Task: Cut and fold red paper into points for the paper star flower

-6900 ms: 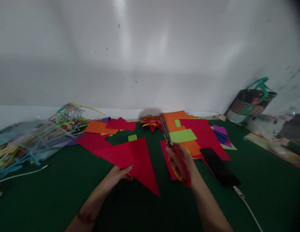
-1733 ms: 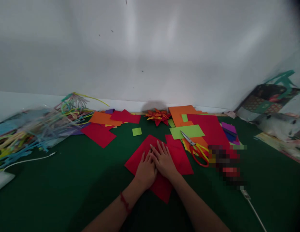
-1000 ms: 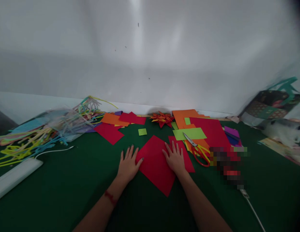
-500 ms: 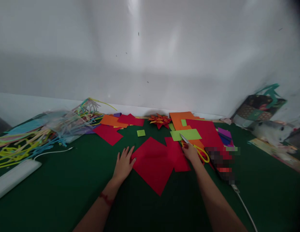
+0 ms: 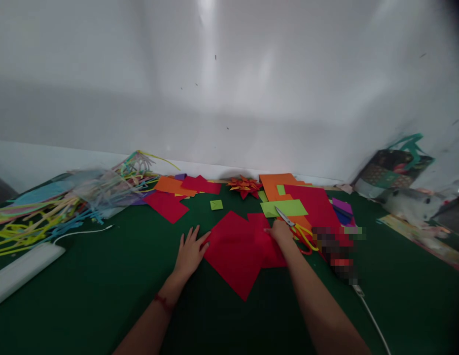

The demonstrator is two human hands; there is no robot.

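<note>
A large red paper square (image 5: 232,261) lies turned like a diamond on the green tabletop. My left hand (image 5: 190,251) rests flat with fingers spread, thumb and fingertip touching the square's left corner. My right hand (image 5: 279,231) pinches a smaller red paper piece (image 5: 273,256) near its upper right, and this piece overlaps the square's right side. Just beyond that hand lie yellow-handled scissors (image 5: 286,217), blades across a light green paper strip (image 5: 298,207). A small green square (image 5: 216,204) lies past the big one.
At the back sits an orange-red paper flower (image 5: 244,186). Orange sheets (image 5: 277,182) and a red sheet (image 5: 310,202) lie right of it. A partly blurred corded item (image 5: 338,256) is at right. Colourful strips (image 5: 85,197) and a white power strip (image 5: 25,271) lie left.
My right hand has moved left, from beside the scissors onto the smaller red paper. That paper has shifted left over the square. My left hand has hardly moved.
</note>
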